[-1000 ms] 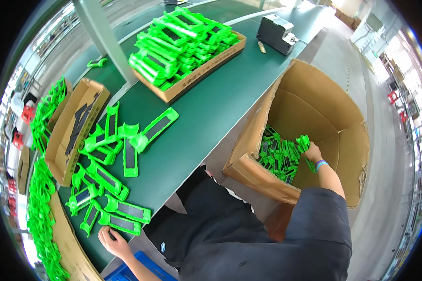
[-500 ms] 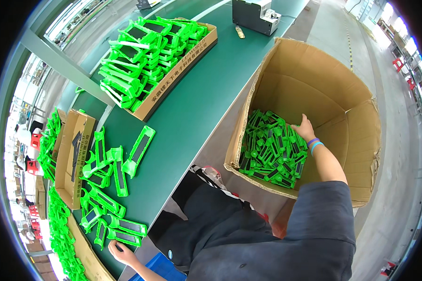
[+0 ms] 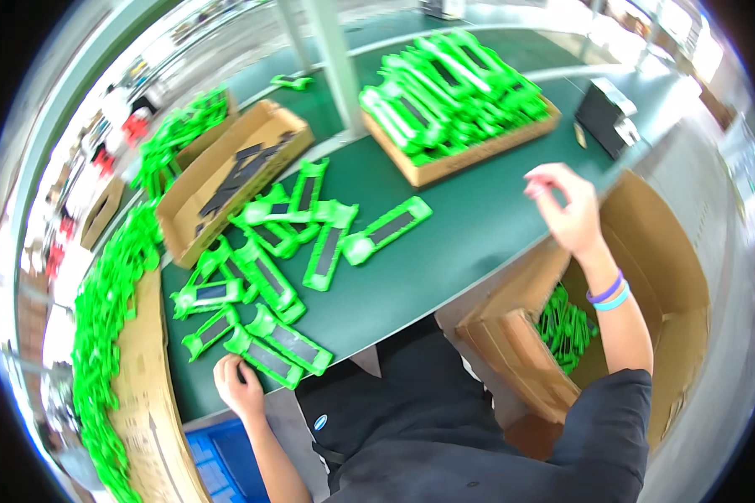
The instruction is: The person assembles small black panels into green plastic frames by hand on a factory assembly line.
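My right hand (image 3: 568, 211) is raised over the table's front edge beside the large cardboard box (image 3: 511, 356). Its fingers are loosely bent, with nothing seen in them. Inside that box lies a heap of green plastic frames with dark strips (image 3: 564, 329). At the table's near edge my left hand (image 3: 240, 387) is curled; a dark spot shows between thumb and fingers, too unclear to name. Just beyond it, a green frame with a dark strip (image 3: 264, 358) lies flat, among several more scattered on the green table (image 3: 394, 289).
A shallow carton (image 3: 486, 149) heaped with green frames stands at the back. Left of the loose frames, an open carton (image 3: 194, 250) holds black strips. More green frames (image 3: 109, 344) pile up along the left. A black machine (image 3: 604, 116) sits far right; a blue crate (image 3: 226, 457) is below the table.
My right hand has come up out of the large box and moved over toward the table. The view has turned toward the table; my left hand stays by the near frames.
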`<state>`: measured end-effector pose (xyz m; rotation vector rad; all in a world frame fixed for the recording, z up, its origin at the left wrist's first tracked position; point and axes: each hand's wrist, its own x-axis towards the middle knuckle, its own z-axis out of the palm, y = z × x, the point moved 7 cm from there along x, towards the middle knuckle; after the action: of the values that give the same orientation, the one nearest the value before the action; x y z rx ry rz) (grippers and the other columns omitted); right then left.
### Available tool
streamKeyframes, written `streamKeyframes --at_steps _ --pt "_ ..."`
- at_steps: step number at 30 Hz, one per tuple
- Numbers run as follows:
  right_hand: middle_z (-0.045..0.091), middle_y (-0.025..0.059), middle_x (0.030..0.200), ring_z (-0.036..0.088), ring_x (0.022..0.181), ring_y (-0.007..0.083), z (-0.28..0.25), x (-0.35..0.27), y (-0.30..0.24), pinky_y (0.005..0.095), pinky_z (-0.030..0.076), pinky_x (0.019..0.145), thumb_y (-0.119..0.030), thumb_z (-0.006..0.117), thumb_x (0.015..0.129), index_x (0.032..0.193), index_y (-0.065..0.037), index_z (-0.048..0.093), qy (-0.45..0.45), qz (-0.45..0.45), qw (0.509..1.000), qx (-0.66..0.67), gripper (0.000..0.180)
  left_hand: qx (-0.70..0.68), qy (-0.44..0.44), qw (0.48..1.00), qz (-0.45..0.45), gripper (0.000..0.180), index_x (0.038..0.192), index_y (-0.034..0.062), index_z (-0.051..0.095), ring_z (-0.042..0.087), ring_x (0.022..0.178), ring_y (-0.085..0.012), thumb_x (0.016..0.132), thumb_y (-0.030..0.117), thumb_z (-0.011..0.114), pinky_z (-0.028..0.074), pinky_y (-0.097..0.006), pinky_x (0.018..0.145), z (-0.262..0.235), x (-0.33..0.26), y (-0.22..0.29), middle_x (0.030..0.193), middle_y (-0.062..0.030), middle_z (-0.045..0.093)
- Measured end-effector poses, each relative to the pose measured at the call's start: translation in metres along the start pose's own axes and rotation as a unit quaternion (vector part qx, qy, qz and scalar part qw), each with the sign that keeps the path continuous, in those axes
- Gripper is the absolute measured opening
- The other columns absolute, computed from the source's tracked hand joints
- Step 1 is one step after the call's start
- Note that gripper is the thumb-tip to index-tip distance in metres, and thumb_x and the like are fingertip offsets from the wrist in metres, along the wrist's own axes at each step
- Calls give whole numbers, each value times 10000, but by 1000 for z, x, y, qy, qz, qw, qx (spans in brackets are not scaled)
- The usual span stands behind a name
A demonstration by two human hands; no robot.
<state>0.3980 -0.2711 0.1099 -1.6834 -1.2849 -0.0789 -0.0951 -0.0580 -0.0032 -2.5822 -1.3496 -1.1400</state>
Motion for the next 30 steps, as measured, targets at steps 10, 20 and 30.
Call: streamKeyframes --at_steps 10,20,30 --pt "527 158 1024 530 989 321 224 22 -16 369 451 857 -93 720 641 1105 4 542 -425 -130 886 -130 506 -31 15 999 -33 70 767 46 573 551 826 -284 699 33 580 418 -382 731 -14 3 0 851 -79 586" --pt "596 180 865 598 792 291 237 40 -86 353 472 725 -196 698 731 980 34 570 -263 -32 964 -36 362 -36 31 998 -39 89 754 50 564 562 838 -256 677 29 604 430 -371 731 -20 6 -3 837 -63 580" --pt "639 191 929 625 851 340 232 13 -63 362 486 760 -212 719 696 1070 -1 566 -440 -49 893 -80 456 -55 40 997 -28 109 747 51 558 565 843 -241 659 33 618 437 -364 735 -22 1 -5 834 -56 575"
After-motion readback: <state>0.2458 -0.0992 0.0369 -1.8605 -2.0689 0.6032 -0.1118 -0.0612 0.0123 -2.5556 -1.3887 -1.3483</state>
